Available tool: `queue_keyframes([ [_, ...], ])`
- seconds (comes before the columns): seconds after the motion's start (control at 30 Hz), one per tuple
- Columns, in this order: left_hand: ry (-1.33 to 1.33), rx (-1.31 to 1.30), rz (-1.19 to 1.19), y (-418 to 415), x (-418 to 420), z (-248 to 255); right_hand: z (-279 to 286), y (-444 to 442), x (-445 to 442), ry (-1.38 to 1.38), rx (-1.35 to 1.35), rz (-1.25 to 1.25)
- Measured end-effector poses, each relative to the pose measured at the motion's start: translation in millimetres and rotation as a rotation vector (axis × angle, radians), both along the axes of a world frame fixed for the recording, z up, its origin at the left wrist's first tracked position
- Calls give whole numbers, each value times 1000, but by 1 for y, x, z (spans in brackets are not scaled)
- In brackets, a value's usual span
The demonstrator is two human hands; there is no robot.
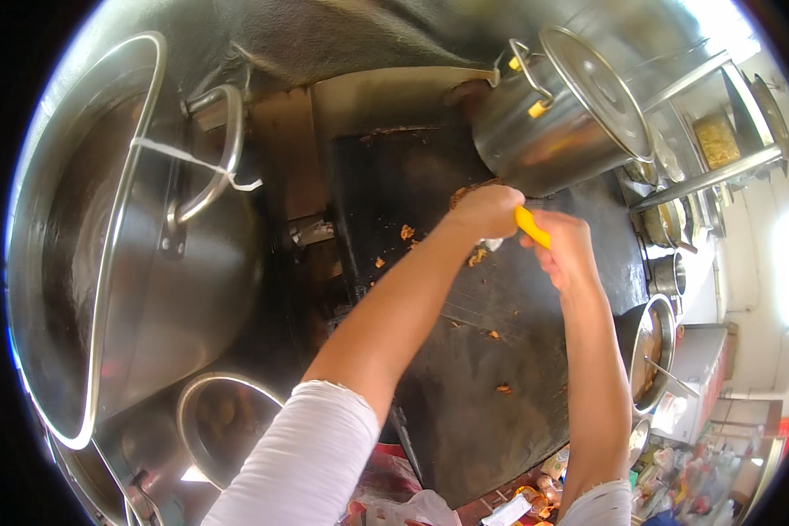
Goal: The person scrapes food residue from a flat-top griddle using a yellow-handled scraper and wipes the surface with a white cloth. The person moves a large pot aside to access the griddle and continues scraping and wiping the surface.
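A yellow handle [532, 228] shows between my hands, above a dark flat griddle plate [500, 355]. My right hand [563, 246] is closed around its near end. The far end runs into my left hand [488, 209], which is curled at the tool's front; the tool's head is hidden. Below my left hand lie a small whitish piece [493, 244] and orange-brown food scraps [477, 256]. More crumbs, such as one scrap [407, 231], are scattered over the plate. Just beyond my hands stands a lidded steel stockpot [532, 141] with yellow-sleeved handles.
At left a large steel pot [191, 296] rises close by, a white tie on its loop handle [237, 131]. A smaller round vessel [187, 407] sits below it. On the right are a metal rack [710, 177] and a bowl with a utensil [664, 315]. Plastic bags [427, 506] lie near the front edge.
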State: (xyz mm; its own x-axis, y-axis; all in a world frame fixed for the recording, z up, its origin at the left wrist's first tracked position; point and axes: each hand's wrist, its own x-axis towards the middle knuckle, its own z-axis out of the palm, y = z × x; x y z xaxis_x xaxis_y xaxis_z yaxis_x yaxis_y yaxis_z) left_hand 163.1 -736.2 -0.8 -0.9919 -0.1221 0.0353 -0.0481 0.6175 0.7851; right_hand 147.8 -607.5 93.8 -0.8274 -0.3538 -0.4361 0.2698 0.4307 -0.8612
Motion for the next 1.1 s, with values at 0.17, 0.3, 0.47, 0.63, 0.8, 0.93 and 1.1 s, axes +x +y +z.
queue_keyframes([
  [0.17,26,-118,76,-8,14,-12,-3,-4,13,-16,24,90],
  [0.3,1,-256,4,25,13,-11,-30,44,7,-98,-54,-25],
  [0.47,-101,-109,-29,23,-6,0,-12,33,-17,-65,69,21],
  [0.63,28,-141,204,-1,13,-14,-22,4,-8,-80,33,104],
  [0.8,-20,-189,152,-32,-9,-7,-23,-22,-30,-47,45,78],
  [0.93,-60,-174,281,-40,-13,-11,-20,-42,-47,-22,118,182],
  [1.1,-51,-234,440,-63,9,-4,-16,-75,-42,5,72,299],
])
